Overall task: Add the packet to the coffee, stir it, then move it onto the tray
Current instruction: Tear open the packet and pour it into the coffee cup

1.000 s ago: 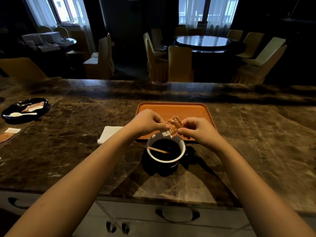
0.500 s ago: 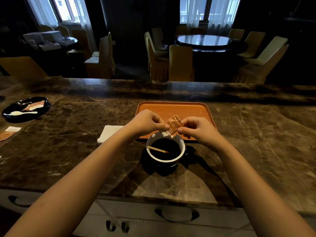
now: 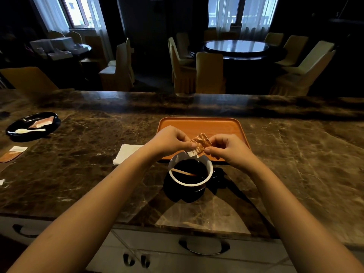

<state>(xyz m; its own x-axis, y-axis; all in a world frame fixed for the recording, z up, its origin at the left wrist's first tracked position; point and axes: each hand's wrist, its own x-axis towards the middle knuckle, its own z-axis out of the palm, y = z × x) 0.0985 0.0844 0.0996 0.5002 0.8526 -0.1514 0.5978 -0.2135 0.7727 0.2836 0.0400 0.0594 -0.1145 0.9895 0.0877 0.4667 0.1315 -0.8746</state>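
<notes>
From the head camera, both hands meet above the far rim of the cup (image 3: 190,171). The left hand (image 3: 169,140) and right hand (image 3: 226,148) each pinch one side of the small brown packet (image 3: 199,145), fingers curled closed around its edges. The packet is crumpled and tilted, its long axis running from upper right down to lower left, with the white end lowest, just over the coffee. A wooden stirrer (image 3: 182,172) lies slanted in the cup below the left hand. The orange tray (image 3: 199,125) lies just beyond both hands, its near edge behind the cup and its surface bare. A white napkin (image 3: 128,153) lies left of the left wrist. The marble counter (image 3: 295,154) is open right of the right hand; a black dish (image 3: 32,126) lies far left.
</notes>
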